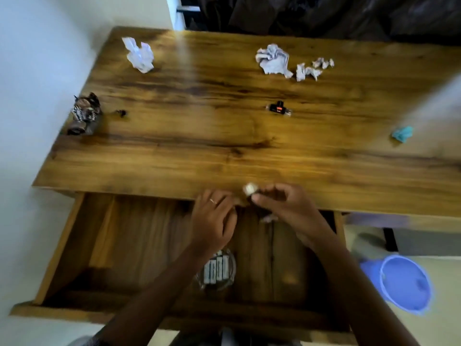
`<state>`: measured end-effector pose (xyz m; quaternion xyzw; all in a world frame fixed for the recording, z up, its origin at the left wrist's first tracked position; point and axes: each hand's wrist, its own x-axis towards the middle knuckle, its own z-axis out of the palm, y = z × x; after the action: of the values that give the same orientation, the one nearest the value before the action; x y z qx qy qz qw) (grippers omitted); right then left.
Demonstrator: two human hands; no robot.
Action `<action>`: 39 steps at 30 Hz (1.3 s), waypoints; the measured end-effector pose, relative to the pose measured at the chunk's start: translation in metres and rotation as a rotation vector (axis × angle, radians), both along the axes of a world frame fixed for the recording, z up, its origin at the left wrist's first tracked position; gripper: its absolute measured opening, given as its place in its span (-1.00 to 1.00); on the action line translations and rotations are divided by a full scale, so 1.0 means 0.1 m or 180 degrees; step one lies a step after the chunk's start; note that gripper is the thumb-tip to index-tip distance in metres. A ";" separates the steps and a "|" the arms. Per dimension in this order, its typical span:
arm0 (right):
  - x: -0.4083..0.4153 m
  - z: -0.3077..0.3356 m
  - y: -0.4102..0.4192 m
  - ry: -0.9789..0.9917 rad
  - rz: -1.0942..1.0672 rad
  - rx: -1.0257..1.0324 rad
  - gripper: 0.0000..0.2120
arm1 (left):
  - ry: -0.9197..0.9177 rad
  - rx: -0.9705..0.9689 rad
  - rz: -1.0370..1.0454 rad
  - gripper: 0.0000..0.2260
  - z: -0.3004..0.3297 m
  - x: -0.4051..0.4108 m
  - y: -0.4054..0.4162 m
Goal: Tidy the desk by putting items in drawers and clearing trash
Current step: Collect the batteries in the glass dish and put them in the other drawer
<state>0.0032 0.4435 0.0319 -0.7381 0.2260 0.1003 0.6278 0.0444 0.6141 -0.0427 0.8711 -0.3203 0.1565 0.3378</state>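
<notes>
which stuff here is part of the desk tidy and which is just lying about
Part of the job:
- open drawer with a clear container of batteries
- small white-capped item pinched in the right hand; left hand beside it
- crumpled white papers
- teal scrap
- dark wrappers
- small black gadget
- blue bin

Just there:
- dark sofa
- white wall

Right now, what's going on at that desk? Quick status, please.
Right hand fingers pinch a small white-capped item over the open drawer. Left hand beside it, grip unclear. Crumpled paper still on desk.
</notes>
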 end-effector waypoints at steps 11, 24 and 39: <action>-0.88 -1.17 0.31 0.0876 0.0287 -0.0700 -0.77 | 0.1578 0.2240 -0.0654 -0.50 -0.53 -0.67 0.22; -1.03 -1.26 0.44 0.0805 0.0375 -0.0977 -0.88 | 0.1159 0.2685 -0.0848 -0.51 -0.50 -0.80 0.21; -0.39 -0.28 0.05 -0.0701 0.0080 -0.1084 -0.90 | 0.0421 0.0672 -0.0524 -0.79 -0.07 -0.28 -0.09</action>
<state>-0.0359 0.4488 0.0043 -0.8428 0.1605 -0.0129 0.5136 0.0160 0.6053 -0.0500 0.8810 -0.3824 0.0360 0.2764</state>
